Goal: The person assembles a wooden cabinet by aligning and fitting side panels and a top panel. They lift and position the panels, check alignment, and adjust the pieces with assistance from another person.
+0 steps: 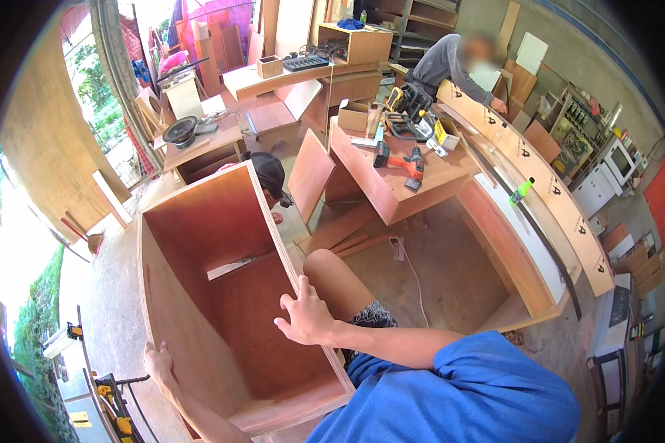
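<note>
Fingers of your left hand (pixel 159 362) are bent over the left rim of the open wooden box (pixel 192 325), grasping it low on the left of the frame, while those of your right hand (pixel 308 316) are loosely spread at the right rim, near the centre; whether they grip or just rest, I cannot tell. And what a box you have there, filling the lower left and middle, tilted across the view with its open side facing you! Deep reddish brown glows on the inner faces, the left panel runs paler and tan, and the thin edges show light, raw wood all round. Inside, toward the upper part, a pale strip (pixel 233 267) stands out; gap or loose piece, it's hard to say. Now for what's out of sight: the box's outer faces are mostly turned away, its bottom corner slips behind your left forearm (pixel 207 421), and your blue shirt (pixel 451 391) crowds in at the lower right. Just past the top right rim, a dark cap (pixel 268 173) pokes out, its wearer mostly blocked by the box. Black fisheye corners swallow the rest.
</note>
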